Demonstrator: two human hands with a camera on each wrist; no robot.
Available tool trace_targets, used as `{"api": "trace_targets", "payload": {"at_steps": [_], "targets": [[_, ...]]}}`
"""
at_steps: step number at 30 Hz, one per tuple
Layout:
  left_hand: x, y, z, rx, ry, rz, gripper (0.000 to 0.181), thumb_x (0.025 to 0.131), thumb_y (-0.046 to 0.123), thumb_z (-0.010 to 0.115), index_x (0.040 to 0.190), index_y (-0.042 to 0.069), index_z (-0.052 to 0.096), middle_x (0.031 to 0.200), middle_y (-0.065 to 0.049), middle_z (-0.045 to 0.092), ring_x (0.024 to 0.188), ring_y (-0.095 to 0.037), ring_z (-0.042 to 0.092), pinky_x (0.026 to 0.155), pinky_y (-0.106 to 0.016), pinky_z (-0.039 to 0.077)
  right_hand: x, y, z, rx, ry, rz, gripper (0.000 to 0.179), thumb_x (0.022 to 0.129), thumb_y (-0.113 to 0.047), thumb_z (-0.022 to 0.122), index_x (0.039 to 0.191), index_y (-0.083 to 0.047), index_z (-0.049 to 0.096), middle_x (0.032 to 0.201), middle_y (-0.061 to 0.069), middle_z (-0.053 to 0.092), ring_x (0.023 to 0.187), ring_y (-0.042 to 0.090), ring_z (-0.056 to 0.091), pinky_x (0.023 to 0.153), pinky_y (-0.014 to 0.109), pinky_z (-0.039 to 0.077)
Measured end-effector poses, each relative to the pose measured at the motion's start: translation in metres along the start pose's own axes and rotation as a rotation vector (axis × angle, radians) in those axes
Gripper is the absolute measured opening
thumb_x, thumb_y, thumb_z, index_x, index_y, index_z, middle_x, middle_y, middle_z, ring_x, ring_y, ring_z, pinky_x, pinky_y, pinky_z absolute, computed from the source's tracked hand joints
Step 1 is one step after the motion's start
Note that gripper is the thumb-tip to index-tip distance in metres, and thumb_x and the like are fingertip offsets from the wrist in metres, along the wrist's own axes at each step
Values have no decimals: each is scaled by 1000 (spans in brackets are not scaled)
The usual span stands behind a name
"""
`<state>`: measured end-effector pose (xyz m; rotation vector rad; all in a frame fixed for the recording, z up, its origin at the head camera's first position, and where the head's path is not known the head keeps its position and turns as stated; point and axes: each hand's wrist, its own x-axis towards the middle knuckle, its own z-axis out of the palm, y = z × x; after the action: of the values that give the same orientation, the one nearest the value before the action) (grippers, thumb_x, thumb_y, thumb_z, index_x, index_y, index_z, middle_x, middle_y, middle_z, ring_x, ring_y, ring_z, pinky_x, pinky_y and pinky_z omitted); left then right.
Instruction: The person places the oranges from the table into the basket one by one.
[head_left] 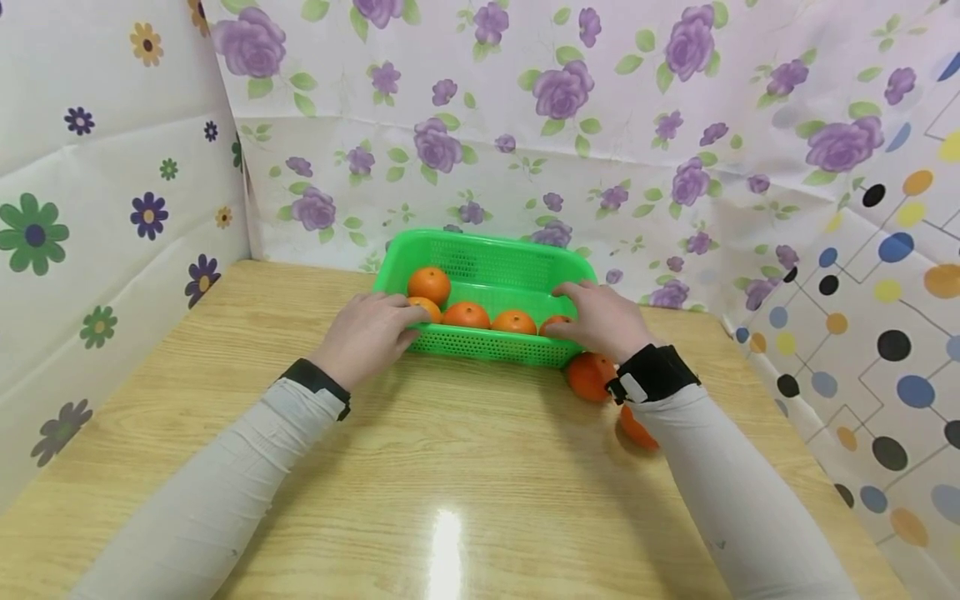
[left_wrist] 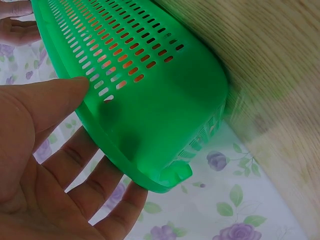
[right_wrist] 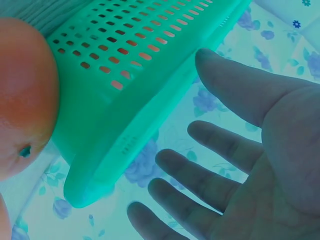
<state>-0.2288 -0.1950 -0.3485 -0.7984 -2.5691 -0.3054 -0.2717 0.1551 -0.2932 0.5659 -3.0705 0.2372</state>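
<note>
A green perforated plastic basket [head_left: 487,343] stands on the table against the back cloth, with several oranges [head_left: 429,287] inside, mostly along its front wall. My left hand [head_left: 369,333] holds the basket's front left corner; in the left wrist view its thumb [left_wrist: 65,97] lies on the outer wall and the other fingers go behind the rim. Over the right end, my right hand [head_left: 603,317] has its fingers spread, and the right wrist view shows the thumb [right_wrist: 215,65] close by the rim. Whether that thumb touches, I cannot tell.
Outside the basket, one orange [head_left: 590,377] sits by its front right corner, under my right wrist. A second orange [head_left: 637,427] is nearer, partly hidden by my sleeve. Patterned cloths [head_left: 480,167] enclose the wooden table [head_left: 360,492] at the back and sides.
</note>
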Motion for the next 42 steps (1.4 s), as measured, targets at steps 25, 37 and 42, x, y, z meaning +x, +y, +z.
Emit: {"api": "trace_targets", "payload": {"at_steps": [25,37,42], "targets": [[-1,-1,2,-14,16,3,27,97,10,86,123,14,82,113,-9,79,96,-34,72,87,-54,58,-52,3,10,20,155,-64,81,99,-36,87,165,-9,50,167,24,46,152,48,44,121,66,41],[0,0,2,-10,13,-2,26,97,9,86,122,13,82,112,-9,79,96,-34,72,90,-53,58,-74,26,11,59,182,-74,80,99,-33,87,165,-8,50,166,25,46,150,50,46,120,67,41],[0,-1,2,-12,5,-2,27,97,11,86,123,13,81,115,-10,79,98,-36,72,91,-56,57,-83,36,10,46,171,-57,81,99,-34,87,166,-7,49,166,27,45,150,51,44,121,69,38]]}}
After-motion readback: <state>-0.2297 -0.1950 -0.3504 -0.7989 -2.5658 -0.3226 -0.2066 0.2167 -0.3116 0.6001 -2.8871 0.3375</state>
